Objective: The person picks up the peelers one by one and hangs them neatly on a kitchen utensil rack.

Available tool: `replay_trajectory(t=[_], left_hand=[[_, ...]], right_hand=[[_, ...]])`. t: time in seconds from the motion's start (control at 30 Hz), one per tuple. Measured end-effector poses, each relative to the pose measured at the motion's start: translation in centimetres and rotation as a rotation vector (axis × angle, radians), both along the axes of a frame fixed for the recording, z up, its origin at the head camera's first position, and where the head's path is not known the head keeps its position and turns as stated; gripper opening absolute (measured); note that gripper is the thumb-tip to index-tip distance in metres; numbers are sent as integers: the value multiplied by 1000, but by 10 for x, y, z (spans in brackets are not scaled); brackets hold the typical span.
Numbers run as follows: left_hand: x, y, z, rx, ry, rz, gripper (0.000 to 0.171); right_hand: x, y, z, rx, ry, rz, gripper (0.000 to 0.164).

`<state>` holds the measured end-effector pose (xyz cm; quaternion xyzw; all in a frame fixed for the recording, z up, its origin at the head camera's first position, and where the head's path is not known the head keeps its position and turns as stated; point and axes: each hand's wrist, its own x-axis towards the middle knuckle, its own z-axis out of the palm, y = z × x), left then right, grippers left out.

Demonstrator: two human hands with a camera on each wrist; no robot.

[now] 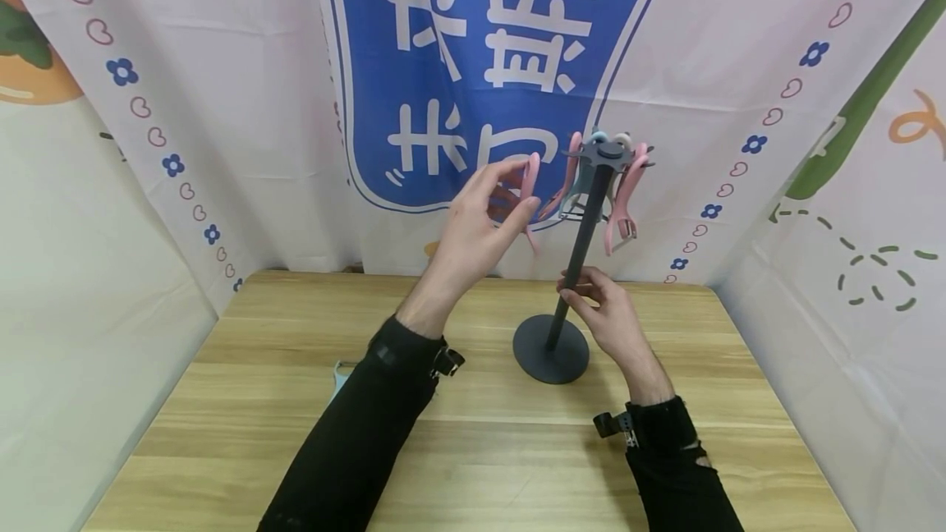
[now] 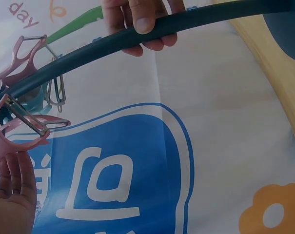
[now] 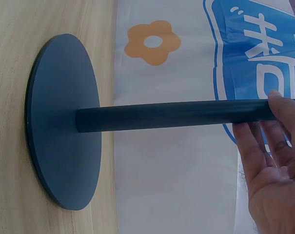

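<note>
My left hand [image 1: 480, 224] pinches a pink peeler [image 1: 530, 179] by its handle, just left of the top of a dark grey hanging stand [image 1: 590, 224]. Up close in the left wrist view, the metal blade of this peeler [image 2: 26, 116] points toward the pole. My right hand [image 1: 609, 310] grips the stand's pole with thumb and fingers, below its middle. On the hooked top [image 1: 609, 154] hang several peelers, including a pink peeler [image 1: 626, 195] on the right and a light blue peeler [image 1: 580, 187]. The round base [image 3: 64, 122] rests on the table.
A light blue peeler [image 1: 340, 378] lies on the wooden table [image 1: 502, 458], partly hidden by the left sleeve. Behind the table hangs a white printed cloth [image 1: 244, 105] with a large blue panel, close to the stand's top.
</note>
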<state>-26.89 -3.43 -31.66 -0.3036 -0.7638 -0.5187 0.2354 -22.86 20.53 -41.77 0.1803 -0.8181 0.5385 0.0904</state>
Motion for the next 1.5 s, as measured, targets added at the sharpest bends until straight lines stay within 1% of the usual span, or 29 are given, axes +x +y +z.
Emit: replay_trajectory(t=[0.17,0.4,0.6,0.7,0.9,1.03,1.17,1.5], left_hand=[[-2,4,5,3,14,-1,55],[-4,12,14,16,27,-40,55],[-6,17,19,6,23,-37,56],[-8,19,20,2,19,-37,56],[-9,23,21,-17,36,-50,56],[-9,25,21,-28,7,-62,56],[-9,27,21,-35,-26,-73,56],[-7,32,19,-58,-28,-53,56]], right_hand=[[0,0,0,-5,-15,-2,30],[0,1,-1,-8,-28,-3,30],[-2,2,-4,-7,-38,-6,31],[-3,3,-6,-16,-51,-8,31],[-3,3,-6,-21,-53,-12,31],[-2,3,-5,-19,-59,-13,31],[-1,2,-3,-5,-45,-11,31],[3,0,2,6,-16,-9,30]])
